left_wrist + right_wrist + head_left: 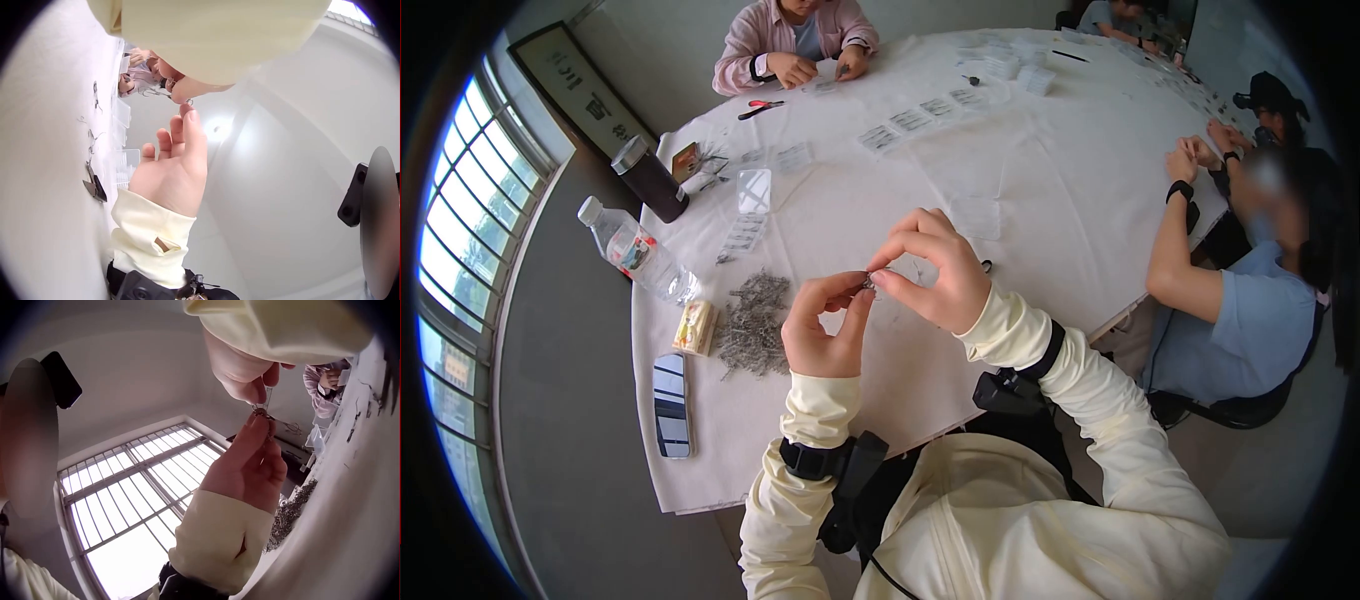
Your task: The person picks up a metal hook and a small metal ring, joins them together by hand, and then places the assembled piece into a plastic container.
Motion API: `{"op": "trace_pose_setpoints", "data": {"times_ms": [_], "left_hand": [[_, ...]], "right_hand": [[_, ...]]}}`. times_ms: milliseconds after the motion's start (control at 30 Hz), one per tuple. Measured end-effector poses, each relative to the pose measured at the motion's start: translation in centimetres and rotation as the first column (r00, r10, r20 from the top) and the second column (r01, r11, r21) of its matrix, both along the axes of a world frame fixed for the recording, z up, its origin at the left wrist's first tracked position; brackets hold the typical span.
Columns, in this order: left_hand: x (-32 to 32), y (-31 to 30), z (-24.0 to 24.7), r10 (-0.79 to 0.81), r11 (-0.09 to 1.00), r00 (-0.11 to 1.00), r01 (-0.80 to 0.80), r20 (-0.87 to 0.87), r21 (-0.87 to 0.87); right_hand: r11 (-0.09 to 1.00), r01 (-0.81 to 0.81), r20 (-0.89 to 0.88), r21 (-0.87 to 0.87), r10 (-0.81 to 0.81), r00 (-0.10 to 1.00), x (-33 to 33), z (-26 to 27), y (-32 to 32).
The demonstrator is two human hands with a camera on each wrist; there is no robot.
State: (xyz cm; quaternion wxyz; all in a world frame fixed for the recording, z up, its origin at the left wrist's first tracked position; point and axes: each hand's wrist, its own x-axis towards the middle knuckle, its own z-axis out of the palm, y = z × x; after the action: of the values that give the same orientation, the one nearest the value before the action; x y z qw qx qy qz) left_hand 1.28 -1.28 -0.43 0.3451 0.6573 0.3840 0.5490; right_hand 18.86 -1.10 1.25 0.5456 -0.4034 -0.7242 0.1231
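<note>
Pinching a small metal piece [868, 281] between thumb and index finger of the left hand [825, 325], narrowed to a tight tip-to-tip hold. Gripping the same piece from the other side with the right hand [935, 265], again between thumb and index finger, close enough to bring both sets of fingertips almost together. Holding it above the table [1050, 260], in front of the body (too tiny and too covered by the fingers to make out its full shape, though showing a wire ring from the left wrist).

Can see, just left of the left hand, a tangled heap of metal pieces [755, 325] on the white cloth. Can find right beside that heap a small wrapped pack [694, 328], and nearer the table's edge a phone [671, 405] lying flat. Farther up the left side, can spot a clear plastic bottle [635, 250] and a dark flask [650, 180]. Toward the far side, can make out a row of clear packets [912, 120] with dark contents, red-and-black pliers [752, 112] and a person in a pink shirt [745, 50].
</note>
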Motion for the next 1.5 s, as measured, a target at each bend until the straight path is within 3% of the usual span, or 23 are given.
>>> {"op": "trace_pose_setpoints", "data": {"times_ms": [133,267,400,500,600,667,700,767,800,867,900,933,1000,1067,1133,1167,1233,1300,1367,1500], "left_hand": [[0.3,-0.3,0.4,-0.042,0.999,0.997,0.043,-0.070,0.013],[0.3,-0.4,0.7,0.019,0.999,0.985,-0.012,-0.169,0.040],[-0.2,-0.2,0.1,-0.023,0.998,0.995,0.017,-0.100,-0.062],[-0.4,0.1,-0.2,-0.020,0.999,0.993,0.015,-0.119,-0.043],[-0.8,0.4,0.0,0.006,0.999,0.992,-0.010,-0.125,-0.039],[-0.9,0.6,0.0,0.019,0.999,0.992,-0.025,-0.125,-0.047],[-1.0,0.7,0.0,0.020,0.997,0.992,-0.028,-0.125,-0.065],[-1.1,0.9,-0.1,0.025,0.996,0.991,-0.036,-0.128,-0.082],[-1.2,1.0,-0.2,0.019,0.995,0.991,-0.032,-0.130,-0.098],[-1.5,1.3,-0.7,0.020,0.993,0.990,-0.035,-0.136,-0.114],[-1.6,1.5,-1.0,0.019,0.995,0.990,-0.032,-0.140,-0.094],[-1.7,1.6,-1.0,0.018,0.997,0.990,-0.029,-0.142,-0.074],[-1.7,1.5,-0.8,0.025,0.997,0.989,-0.036,-0.145,-0.074],[-1.8,1.4,-0.3,0.031,0.995,0.982,-0.047,-0.187,-0.083],[-2.5,1.6,1.1,0.090,0.996,0.951,-0.093,-0.296,0.006],[-3.5,1.9,1.6,0.183,0.981,0.898,-0.138,-0.400,0.139],[-5.6,2.6,1.9,0.308,0.946,0.839,-0.220,-0.449,0.238],[-7.3,3.1,1.8,0.354,0.932,0.811,-0.265,-0.465,0.247],[-8.9,3.6,1.3,0.372,0.926,0.721,-0.245,-0.584,0.287],[-9.9,3.3,1.6,0.352,0.935,0.707,-0.247,-0.613,0.253]], "right_hand": [[0.998,0.064,0.115,0.011,-0.065,0.991,0.8,0.3,-0.1],[0.991,0.130,0.189,0.042,-0.136,0.973,3.8,1.1,0.1],[0.970,0.242,0.249,-0.006,-0.233,0.940,10.8,2.7,0.2],[0.902,0.432,0.482,0.017,-0.386,0.787,18.2,4.9,-0.3],[0.792,0.610,0.685,-0.021,-0.433,0.586,25.5,6.2,-0.5],[0.695,0.696,0.736,-0.181,-0.374,0.564,29.1,6.1,-0.1],[0.702,0.690,0.734,-0.179,-0.372,0.569,30.4,5.8,0.4],[0.518,0.791,0.829,-0.324,-0.248,0.502,32.0,4.7,1.4],[0.523,0.787,0.826,-0.326,-0.246,0.506,31.9,4.4,1.7],[0.375,0.886,0.871,-0.272,-0.295,0.392,31.6,3.5,2.3],[0.396,0.907,0.874,-0.142,-0.380,0.303,31.0,3.1,2.4],[0.403,0.904,0.874,-0.146,-0.376,0.309,30.5,2.9,2.6],[0.527,0.846,0.784,0.081,-0.558,0.273,29.1,2.7,2.8],[0.693,0.717,0.727,0.079,-0.532,0.434,25.4,3.5,2.0],[0.870,0.489,0.709,0.060,-0.382,0.592,22.1,3.7,1.6],[0.911,0.412,0.703,0.007,-0.297,0.646,20.2,3.8,1.2],[0.944,0.326,0.688,-0.048,-0.206,0.696,16.6,3.3,0.7],[0.989,0.092,0.642,-0.112,0.001,0.767,13.8,2.7,0.8],[0.988,0.041,0.643,-0.149,0.065,0.763,11.4,2.2,0.9],[0.973,-0.047,0.644,-0.227,0.186,0.742,7.9,1.5,1.5]]}}
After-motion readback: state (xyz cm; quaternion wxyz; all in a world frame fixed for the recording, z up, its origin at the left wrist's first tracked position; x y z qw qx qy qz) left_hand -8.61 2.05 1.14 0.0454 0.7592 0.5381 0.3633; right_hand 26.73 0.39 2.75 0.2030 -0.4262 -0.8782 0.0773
